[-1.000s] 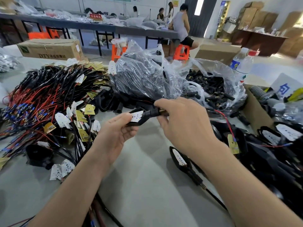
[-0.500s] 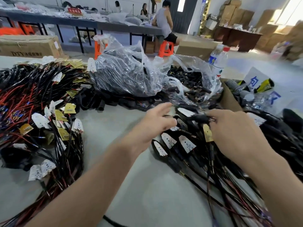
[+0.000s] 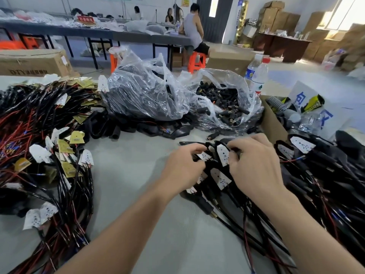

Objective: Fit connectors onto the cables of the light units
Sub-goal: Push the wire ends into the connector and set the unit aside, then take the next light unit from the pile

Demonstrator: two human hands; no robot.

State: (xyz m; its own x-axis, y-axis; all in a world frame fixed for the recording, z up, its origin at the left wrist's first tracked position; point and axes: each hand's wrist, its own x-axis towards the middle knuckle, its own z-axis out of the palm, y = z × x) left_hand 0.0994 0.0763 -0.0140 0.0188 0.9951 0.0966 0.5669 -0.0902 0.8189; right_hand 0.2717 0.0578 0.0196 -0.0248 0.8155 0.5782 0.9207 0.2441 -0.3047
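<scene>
Light units [image 3: 223, 158] lay between my hands, long axes pointing away from me: left hand [image 3: 182, 168] pinched one, right hand [image 3: 255, 165] pinched its neighbour, connectors [image 3: 227, 101] straight beyond.

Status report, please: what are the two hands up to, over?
Left hand pinches one light unit; right hand grips a second light unit beside it. Connector bag open behind, untouched. Tangled cables crowd the right side.
</scene>
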